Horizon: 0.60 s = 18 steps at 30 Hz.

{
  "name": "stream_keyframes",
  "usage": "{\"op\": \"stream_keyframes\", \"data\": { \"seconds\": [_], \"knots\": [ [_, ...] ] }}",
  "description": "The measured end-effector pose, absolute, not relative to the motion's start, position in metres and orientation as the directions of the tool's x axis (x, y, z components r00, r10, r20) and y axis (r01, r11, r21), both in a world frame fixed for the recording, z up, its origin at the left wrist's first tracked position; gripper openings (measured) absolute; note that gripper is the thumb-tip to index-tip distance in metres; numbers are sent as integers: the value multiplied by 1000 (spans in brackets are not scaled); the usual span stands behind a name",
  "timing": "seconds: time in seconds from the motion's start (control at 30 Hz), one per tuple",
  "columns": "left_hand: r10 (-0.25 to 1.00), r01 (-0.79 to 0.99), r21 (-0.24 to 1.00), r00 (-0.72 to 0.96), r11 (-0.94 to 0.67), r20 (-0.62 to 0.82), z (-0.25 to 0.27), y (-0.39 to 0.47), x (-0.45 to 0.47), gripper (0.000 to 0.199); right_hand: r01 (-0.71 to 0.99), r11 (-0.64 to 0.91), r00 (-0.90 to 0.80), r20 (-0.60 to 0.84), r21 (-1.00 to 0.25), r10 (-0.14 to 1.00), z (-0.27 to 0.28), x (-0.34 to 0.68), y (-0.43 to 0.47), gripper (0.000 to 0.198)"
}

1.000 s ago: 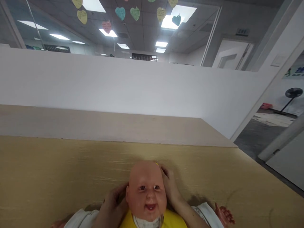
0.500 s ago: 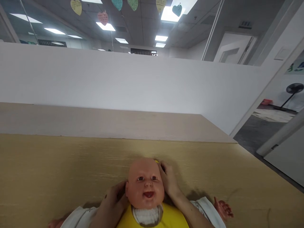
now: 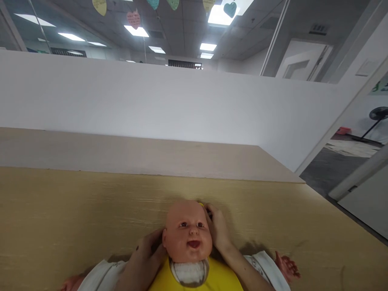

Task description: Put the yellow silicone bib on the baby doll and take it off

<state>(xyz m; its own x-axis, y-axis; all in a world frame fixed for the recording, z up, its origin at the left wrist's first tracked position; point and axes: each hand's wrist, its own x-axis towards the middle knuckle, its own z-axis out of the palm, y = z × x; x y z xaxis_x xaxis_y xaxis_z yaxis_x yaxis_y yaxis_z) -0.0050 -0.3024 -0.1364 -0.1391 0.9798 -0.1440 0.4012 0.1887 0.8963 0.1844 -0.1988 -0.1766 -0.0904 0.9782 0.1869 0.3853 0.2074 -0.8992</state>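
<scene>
A baby doll (image 3: 189, 234) lies on its back at the bottom centre, face up and mouth open. It wears white clothes and a yellow bib (image 3: 222, 277) with a whitish patch at the neck. My left hand (image 3: 145, 254) is closed at the left side of the doll's head and neck, its fingertips hidden behind them. On the other side, my right hand (image 3: 216, 226) has its fingers curled beside the head. A bit of yellow, seemingly the bib's strap, shows at those fingertips behind the head. What the left fingers hold is out of sight.
The doll lies on a yellowish wooden tabletop (image 3: 75, 210). A paler board (image 3: 151, 155) runs along its back, against a white partition wall (image 3: 166, 103) with glass above. To the right are a doorway and a standing fan (image 3: 377, 115).
The doll's head has turned slightly to the right. Both hands stay at its sides, the right fingers shifting a little. The camera view has moved slightly.
</scene>
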Motion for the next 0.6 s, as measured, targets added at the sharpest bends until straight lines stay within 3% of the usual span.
{"op": "stream_keyframes", "data": {
  "seconds": [0.1, 0.23, 0.33, 0.5, 0.6],
  "knots": [
    [983, 422, 890, -129, 175, -132, -136, -302, -5, 40, 323, 229, -109, 205, -918, 973, -176, 186, -197, 33],
    [986, 399, 902, -99, 161, -133, -142, -301, -10, 42, 301, 222, -14, 229, -927, 973, -175, 189, -192, 35],
    [981, 403, 899, -159, 170, -115, -149, -302, -19, 46, 339, 294, 61, 333, -894, 941, -164, 195, -191, 36],
    [964, 364, 928, -266, 80, 21, -150, -318, -37, 53, 413, 620, -14, 676, -667, 737, -126, 210, -217, 20],
    [950, 376, 927, -296, 20, 99, -134, -335, -36, 48, 404, 739, -141, 762, -538, 632, -106, 208, -249, 9]
  ]
}}
